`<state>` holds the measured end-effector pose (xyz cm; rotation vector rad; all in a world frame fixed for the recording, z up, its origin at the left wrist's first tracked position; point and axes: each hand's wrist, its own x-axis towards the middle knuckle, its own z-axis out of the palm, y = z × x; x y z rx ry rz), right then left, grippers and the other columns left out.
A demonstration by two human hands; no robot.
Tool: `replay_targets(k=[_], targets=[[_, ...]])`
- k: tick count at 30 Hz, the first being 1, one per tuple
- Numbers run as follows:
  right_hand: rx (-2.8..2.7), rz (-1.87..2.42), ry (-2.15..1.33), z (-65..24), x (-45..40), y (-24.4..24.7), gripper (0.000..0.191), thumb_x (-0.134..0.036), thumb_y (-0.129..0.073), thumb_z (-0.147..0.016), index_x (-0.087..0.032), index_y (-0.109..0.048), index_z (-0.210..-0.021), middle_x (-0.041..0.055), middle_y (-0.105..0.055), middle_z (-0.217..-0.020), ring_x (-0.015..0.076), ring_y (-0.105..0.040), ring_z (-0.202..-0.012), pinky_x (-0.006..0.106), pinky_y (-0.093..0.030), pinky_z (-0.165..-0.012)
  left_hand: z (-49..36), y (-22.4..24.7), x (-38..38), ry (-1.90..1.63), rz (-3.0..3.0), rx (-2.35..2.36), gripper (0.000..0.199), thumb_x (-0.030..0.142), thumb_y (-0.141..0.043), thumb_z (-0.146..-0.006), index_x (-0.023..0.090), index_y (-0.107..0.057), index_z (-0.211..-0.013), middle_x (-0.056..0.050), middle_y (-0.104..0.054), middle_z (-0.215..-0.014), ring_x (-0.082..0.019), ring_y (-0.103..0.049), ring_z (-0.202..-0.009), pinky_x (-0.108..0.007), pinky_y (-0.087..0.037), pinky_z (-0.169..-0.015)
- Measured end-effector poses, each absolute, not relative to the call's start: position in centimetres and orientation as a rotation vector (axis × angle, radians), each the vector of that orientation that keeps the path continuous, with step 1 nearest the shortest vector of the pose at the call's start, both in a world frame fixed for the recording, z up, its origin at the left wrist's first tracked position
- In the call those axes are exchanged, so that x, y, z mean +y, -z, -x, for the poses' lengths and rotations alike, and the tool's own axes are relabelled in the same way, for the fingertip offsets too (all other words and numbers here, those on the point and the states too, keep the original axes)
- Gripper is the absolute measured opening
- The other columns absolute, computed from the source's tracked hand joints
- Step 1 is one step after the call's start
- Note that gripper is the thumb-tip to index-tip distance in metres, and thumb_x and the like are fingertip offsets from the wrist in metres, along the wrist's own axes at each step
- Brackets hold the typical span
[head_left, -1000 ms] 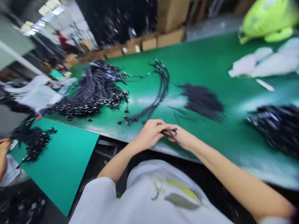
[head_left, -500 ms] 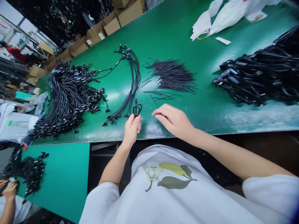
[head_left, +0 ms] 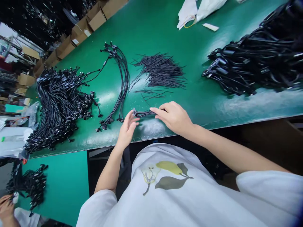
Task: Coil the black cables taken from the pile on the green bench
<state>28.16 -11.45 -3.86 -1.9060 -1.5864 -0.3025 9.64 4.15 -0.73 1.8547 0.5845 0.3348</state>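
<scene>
A folded black cable (head_left: 143,113) lies sideways between my hands just above the table's front edge, its connector end pointing left. My right hand (head_left: 175,118) pinches its right end between thumb and fingers. At the connector, my left hand (head_left: 127,127) has its thumb and fingers apart, fingertips beside or lightly touching the connector. Behind them is a pile of thin black ties (head_left: 163,71), with a few loose ones in front. A curved bunch of straight black cables (head_left: 123,78) rests to the left of the ties.
A large heap of black cables (head_left: 61,97) covers the left of the green table (head_left: 151,28). Coiled cables (head_left: 255,60) are piled at right. White bags (head_left: 189,12) and cardboard boxes (head_left: 80,31) stand farther back. Another person's hand (head_left: 6,206) works at lower left.
The cable loop, upright in my left hand before, now lies sideways with my right hand gripping it. My left fingers have opened at its connector end. The view has shifted to the right.
</scene>
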Motion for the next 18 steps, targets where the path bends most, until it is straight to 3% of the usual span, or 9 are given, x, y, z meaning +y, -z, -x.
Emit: replay_targets(k=[3, 6, 8, 11, 14, 16, 18], targets=[[-1.631, 1.917, 0.339, -27.4, -11.1, 4.7, 0.033, -0.019, -0.048, -0.096, -0.021, -0.061, -0.125, 0.0082, -0.062, -0.093, 0.0182, -0.05, -0.084, 0.032, -0.036, -0.077, -11.3, 1.4, 2.8, -0.415, -1.596, 0.595, 0.057, 0.053, -0.041, -0.096, 0.021, -0.039, -0.143, -0.015, -0.054, -0.139, -0.023, -0.06, -0.119, -0.04, -0.05, -0.099], [-1.741, 2.052, 0.199, -26.6, -10.6, 5.1, 0.036, -0.019, -0.041, -0.097, -0.012, -0.057, -0.129, 0.0105, -0.062, -0.087, 0.0206, -0.051, -0.08, 0.035, -0.036, -0.076, -12.8, 1.9, 1.8, -0.473, -1.51, 0.674, 0.049, 0.053, -0.04, -0.096, 0.017, -0.062, -0.12, -0.014, -0.064, -0.126, -0.023, -0.062, -0.116, -0.039, -0.049, -0.1], [-1.799, 2.115, 0.007, -25.8, -10.4, 5.3, 0.038, -0.019, -0.033, -0.099, -0.005, -0.054, -0.128, 0.0127, -0.061, -0.086, 0.0216, -0.052, -0.078, 0.036, -0.036, -0.072, -13.3, 2.3, 1.1, -0.434, -1.583, 0.712, 0.045, 0.051, -0.045, -0.094, 0.016, -0.068, -0.112, -0.013, -0.068, -0.121, -0.024, -0.061, -0.116, -0.039, -0.047, -0.104], [-1.831, 2.188, -0.12, -25.1, -10.1, 5.8, 0.034, -0.02, -0.03, -0.1, -0.008, -0.059, -0.112, 0.0114, -0.062, -0.087, 0.0198, -0.054, -0.076, 0.034, -0.036, -0.067, -13.3, 3.4, 0.1, -0.386, -1.696, 0.732, 0.046, 0.049, -0.043, -0.096, 0.016, -0.066, -0.119, -0.012, -0.064, -0.129, -0.024, -0.058, -0.122, -0.041, -0.041, -0.11], [-1.79, 2.33, -0.062, -27.1, -10.1, 5.8, 0.032, -0.037, -0.037, -0.101, -0.017, -0.061, -0.096, 0.006, -0.062, -0.084, 0.0166, -0.055, -0.074, 0.029, -0.036, -0.066, -12.1, 4.6, -0.2, -0.313, -1.813, 0.675, 0.051, 0.046, -0.041, -0.097, 0.021, -0.05, -0.14, -0.01, -0.05, -0.147, -0.023, -0.045, -0.137, -0.04, -0.031, -0.118], [-1.661, 2.472, 0.018, -30.6, -11.1, 4.3, 0.035, -0.045, -0.04, -0.1, -0.017, -0.061, -0.096, 0.0066, -0.062, -0.084, 0.0166, -0.056, -0.075, 0.028, -0.036, -0.066, -10.7, 5.3, 0.6, -0.266, -1.919, 0.618, 0.054, 0.045, -0.043, -0.096, 0.024, -0.042, -0.145, -0.009, -0.046, -0.15, -0.024, -0.048, -0.134, -0.042, -0.037, -0.114], [-1.414, 2.631, 0.18, -35.0, -13.5, 1.4, 0.036, -0.042, -0.038, -0.101, -0.014, -0.061, -0.104, 0.0111, -0.063, -0.09, 0.0185, -0.056, -0.08, 0.029, -0.037, -0.069, -8.9, 5.8, 2.1, -0.286, -2.102, 0.606, 0.049, 0.043, -0.046, -0.094, 0.025, -0.048, -0.14, -0.009, -0.052, -0.145, -0.026, -0.051, -0.131, -0.045, -0.039, -0.112]])
